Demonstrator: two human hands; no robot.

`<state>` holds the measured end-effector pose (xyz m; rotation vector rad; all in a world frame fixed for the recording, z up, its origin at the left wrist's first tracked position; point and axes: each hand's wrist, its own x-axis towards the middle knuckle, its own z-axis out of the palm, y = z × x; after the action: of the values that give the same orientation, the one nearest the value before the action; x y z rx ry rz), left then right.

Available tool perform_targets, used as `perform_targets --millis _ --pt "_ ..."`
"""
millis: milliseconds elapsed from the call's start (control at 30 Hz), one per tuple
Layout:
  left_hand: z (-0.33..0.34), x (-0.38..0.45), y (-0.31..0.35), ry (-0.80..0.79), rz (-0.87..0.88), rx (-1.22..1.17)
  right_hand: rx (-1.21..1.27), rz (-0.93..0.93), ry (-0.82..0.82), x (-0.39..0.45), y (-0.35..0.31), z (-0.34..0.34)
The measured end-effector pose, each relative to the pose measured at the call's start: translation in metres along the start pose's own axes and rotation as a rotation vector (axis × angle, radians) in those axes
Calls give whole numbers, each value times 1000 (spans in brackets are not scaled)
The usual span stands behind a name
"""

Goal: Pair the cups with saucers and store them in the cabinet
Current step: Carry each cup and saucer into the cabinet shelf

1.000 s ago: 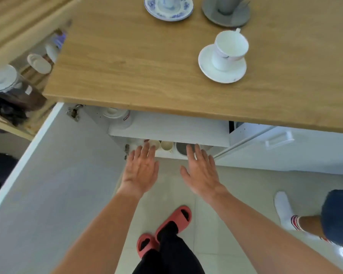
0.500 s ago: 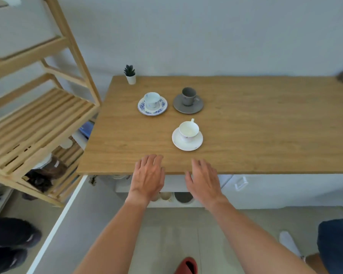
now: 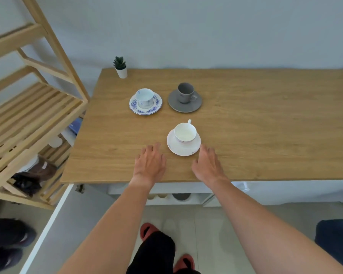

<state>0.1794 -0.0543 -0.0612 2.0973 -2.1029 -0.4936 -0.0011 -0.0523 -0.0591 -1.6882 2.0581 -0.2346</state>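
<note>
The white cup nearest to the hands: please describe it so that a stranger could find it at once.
On the wooden counter stand three cups on saucers. The white cup sits on a white saucer alone in the front row, between the left hand and right hand. The blue-flowered cup and the grey cup stand behind it; only this one is plain white.

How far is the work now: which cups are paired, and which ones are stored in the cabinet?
Pairing looks done: the blue-patterned cup, grey cup and white cup each sit on a matching saucer. In hand: nothing yet; the left hand and right hand flank the white saucer. All three sets still need storing; some dishes already show in the cabinet.
</note>
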Motion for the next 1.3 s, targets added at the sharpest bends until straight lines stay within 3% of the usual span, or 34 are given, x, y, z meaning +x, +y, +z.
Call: perform_targets --millis 133,267,433,600,733,1300 --pt "3 26 0 -112 -124 -373 439 138 -61 18 -6 11" --pt "2 65 4 -163 -135 -453 682 323 13 49 -16 9" --pt "10 106 11 -249 -64 -406 714 324 -8 79 -11 11" --pt "13 125 14 -298 -148 -612 782 296 -8 96 -9 13" --pt "14 123 13 -290 -167 -642 816 298 -5 95 -10 13" --pt "40 4 35 -164 -287 -751 780 136 -92 6 44 14"
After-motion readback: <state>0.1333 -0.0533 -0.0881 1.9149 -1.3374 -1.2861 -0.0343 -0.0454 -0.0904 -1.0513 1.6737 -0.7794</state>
